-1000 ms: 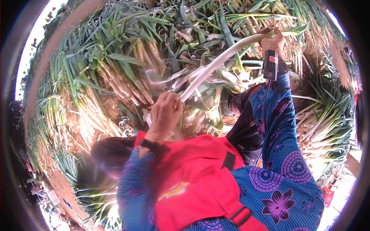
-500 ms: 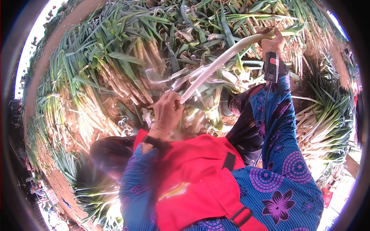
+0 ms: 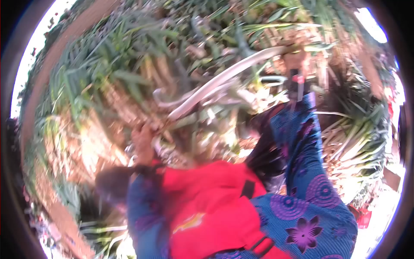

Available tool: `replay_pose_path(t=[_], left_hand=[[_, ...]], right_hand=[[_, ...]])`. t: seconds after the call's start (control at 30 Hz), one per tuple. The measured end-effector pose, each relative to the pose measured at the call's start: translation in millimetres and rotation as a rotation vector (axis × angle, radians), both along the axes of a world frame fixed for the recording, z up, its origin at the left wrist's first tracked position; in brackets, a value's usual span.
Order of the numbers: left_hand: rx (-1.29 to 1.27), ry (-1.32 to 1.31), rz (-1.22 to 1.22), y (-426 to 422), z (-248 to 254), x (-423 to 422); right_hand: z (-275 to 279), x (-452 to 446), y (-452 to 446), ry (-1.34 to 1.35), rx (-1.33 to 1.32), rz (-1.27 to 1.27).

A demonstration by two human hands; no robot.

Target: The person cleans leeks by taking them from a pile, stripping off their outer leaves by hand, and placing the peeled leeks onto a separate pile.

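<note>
A long green onion (image 3: pixel 228 73) with a peeled white shank slants across the middle, its green top up to the right. My right hand (image 3: pixel 297 62) is closed around it near the green end. The white end hangs free, a little above and right of my left hand (image 3: pixel 142 140). That hand is smeared by motion and its fingers do not show clearly, so I cannot tell if it holds anything. Pale strips of peeled skin (image 3: pixel 215 96) lie below the held stalk, over a heap of leaves.
Unpeeled green onions (image 3: pixel 99 138) with brown-skinned shanks are piled at the left, and more leaves (image 3: pixel 185 26) spread across the far side. Cleaner white-shanked ones (image 3: pixel 353 151) lie at the right. Another bunch (image 3: pixel 103 237) is at the lower left, beside my knee.
My left hand has come off the white end of the green onion and moved down and left. My right hand keeps its grip. The whole view has shifted slightly and blurred.
</note>
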State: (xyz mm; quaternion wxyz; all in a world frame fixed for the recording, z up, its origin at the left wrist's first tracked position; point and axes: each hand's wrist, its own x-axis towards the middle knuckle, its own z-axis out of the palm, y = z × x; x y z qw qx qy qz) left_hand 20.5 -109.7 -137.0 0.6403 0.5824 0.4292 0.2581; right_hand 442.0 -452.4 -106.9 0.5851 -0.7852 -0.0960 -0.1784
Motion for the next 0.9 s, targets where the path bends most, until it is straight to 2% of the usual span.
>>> replay_pose_path(t=[0.03,0.07,0.1,0.13,0.17,0.2,0.23,0.33,0.37,0.4,0.5,0.53,0.63,0.77,0.8,0.83,0.87,0.9], left_hand=[[0.008,-0.054,-0.189,25.3,-20.7,-16.5],[0.008,-0.006,-0.187,23.5,-3.4,-11.9],[0.285,0.198,-0.202,41.7,-13.5,-14.5],[0.284,0.355,-0.171,35.6,19.6,-4.2],[0.592,0.207,-0.143,23.6,28.4,-1.6],[0.807,0.230,-0.217,18.7,43.2,4.5],[1.022,0.265,-0.282,13.7,57.8,4.5],[0.229,0.158,-0.671,-18.1,92.6,12.3],[0.205,0.167,-0.708,-27.0,94.7,10.9],[0.180,0.175,-0.747,-34.6,96.1,8.1],[0.169,0.121,-0.819,-34.4,84.3,-11.7],[0.174,0.090,-0.833,-33.2,79.9,-19.8],[-0.009,0.004,-0.888,-36.1,86.1,-48.1],[-0.039,0.055,-0.853,-50.7,93.2,-81.6],[-0.037,0.079,-0.868,-50.2,87.8,-86.8],[-0.019,0.014,-0.847,-53.2,82.7,-92.5],[-0.189,0.081,-0.768,-56.4,96.9,-99.8],[-0.164,0.070,-0.683,-58.4,72.3,-105.8]], right_hand=[[15.0,-17.7,6.9,-0.181,-0.020,-0.015],[22.6,-22.3,22.8,-0.006,0.538,0.318],[28.5,-25.5,37.7,0.200,1.140,0.521],[27.8,-30.8,42.7,0.269,1.127,0.778],[31.3,-41.0,55.7,0.358,1.361,0.752],[47.7,-57.5,71.9,0.399,1.484,0.638],[52.8,-64.3,82.5,0.488,1.547,0.626],[69.3,-96.5,105.3,0.578,1.553,0.738],[76.0,-107.1,111.8,0.622,1.520,0.726],[76.2,-113.7,118.1,0.544,1.479,0.872],[81.8,-129.4,132.1,0.661,1.529,0.918],[81.0,-133.2,136.4,0.651,1.552,1.040],[88.4,-149.0,152.8,0.647,1.552,1.144],[90.8,-150.8,190.9,0.732,1.529,1.198],[101.5,-154.0,199.4,0.576,1.290,1.473],[110.2,-162.5,207.0,0.630,1.348,1.438],[121.1,-166.5,219.4,0.729,1.372,1.548],[135.2,-167.5,231.6,0.713,1.120,1.588]])
